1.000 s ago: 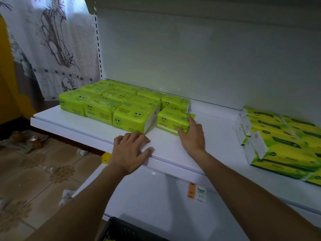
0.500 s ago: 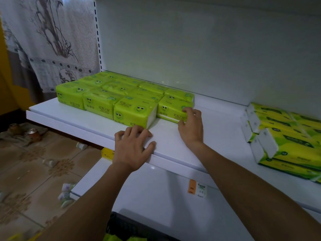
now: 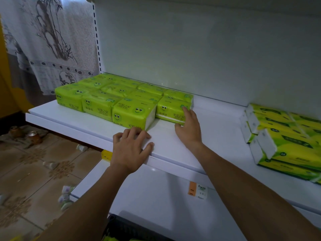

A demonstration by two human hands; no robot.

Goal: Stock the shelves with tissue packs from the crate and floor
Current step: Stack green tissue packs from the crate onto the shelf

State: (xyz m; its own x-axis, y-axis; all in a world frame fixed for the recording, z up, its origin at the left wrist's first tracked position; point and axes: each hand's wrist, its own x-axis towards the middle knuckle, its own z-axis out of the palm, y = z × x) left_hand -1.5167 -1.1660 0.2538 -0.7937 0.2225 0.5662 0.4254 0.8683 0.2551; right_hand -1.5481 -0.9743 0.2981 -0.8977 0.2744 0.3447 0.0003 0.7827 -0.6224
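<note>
1. The right hand (image 3: pixel 188 131) is out on the white shelf (image 3: pixel 217 136), laid against the near right corner of a green tissue pack (image 3: pixel 171 108). Its fingers (image 3: pixel 186 111) run fairly straight up the pack's right end, and the thumb sits at the low front edge. It's a flat press, not a grasp.
2. That pack lies flat on the shelf, right under and ahead of those fingertips. It's snug against the block of green packs (image 3: pixel 104 94) stretching away to the hand's left.
3. The left hand (image 3: pixel 129 150) is palm down on the shelf's front edge, fingers loosely bent and spread, holding nothing.
4. Just beyond the left fingertips sits the front pack (image 3: pixel 132 113), the one jutting nearest the edge. The tips are right at its lower front edge, but I cannot tell whether they touch it.
5. Between the two hands there's a strip of bare shelf.
6. Well off to the right of the right hand, a stack of yellow-green packs (image 3: pixel 286 140) lies at an angle on the same shelf.
7. Below the right forearm, a price label (image 3: pixel 198 190) hangs on the shelf front.
8. Under the left forearm is the lower shelf (image 3: pixel 139 197), and below that the dark rim of the crate (image 3: pixel 121 225).
9. Out to the left of the left arm there's tiled floor (image 3: pixel 34 171) with two cans (image 3: pixel 33 136) and small pale packets lying about, and a patterned curtain (image 3: pixel 48 40) above.
</note>
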